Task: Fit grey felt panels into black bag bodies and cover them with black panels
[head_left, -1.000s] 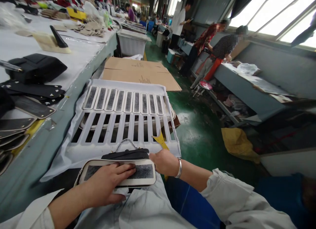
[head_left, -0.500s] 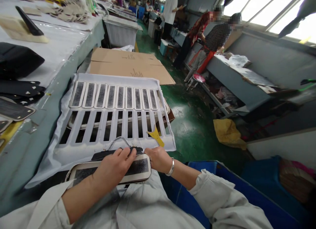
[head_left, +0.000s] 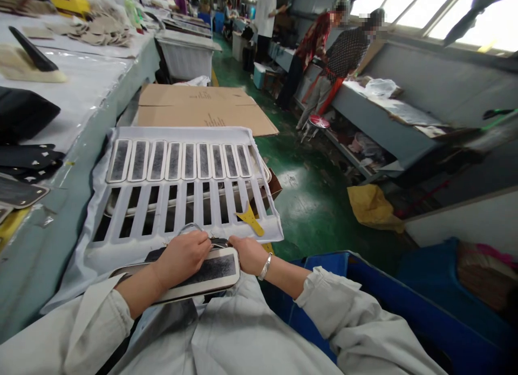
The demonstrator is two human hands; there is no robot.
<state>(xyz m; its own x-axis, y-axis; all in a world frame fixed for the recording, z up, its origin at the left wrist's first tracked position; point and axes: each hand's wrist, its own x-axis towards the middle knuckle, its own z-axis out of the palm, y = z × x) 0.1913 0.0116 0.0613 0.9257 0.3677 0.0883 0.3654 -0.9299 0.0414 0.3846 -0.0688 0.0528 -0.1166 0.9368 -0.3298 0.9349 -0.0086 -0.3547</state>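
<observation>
A long cream-rimmed panel with a dark speckled centre [head_left: 220,266] lies across my lap. My left hand [head_left: 182,261] reaches over it, fingers curled together at its upper edge; what they pinch is hidden. At the panel's upper right corner, my right hand [head_left: 247,254] is closed on its end. Behind the panel shows a black piece [head_left: 154,254], partly covered by my left hand. A thin grey loop [head_left: 191,226] rises above my left knuckles. Just beyond is a white slotted rack [head_left: 121,247] bearing a row of similar cream-rimmed panels [head_left: 175,160].
A yellow notched card [head_left: 251,222] lies on the rack's right side. Flat cardboard [head_left: 170,115] is behind the rack. To the left runs a workbench [head_left: 101,89] with black pieces. A blue bin [head_left: 364,288] stands at my right. Other people [head_left: 342,59] stand farther off at benches.
My left hand's fingers have gone from lying extended over the panel to curled at its upper edge. The right hand stays at the panel's end. The whole view has shifted slightly.
</observation>
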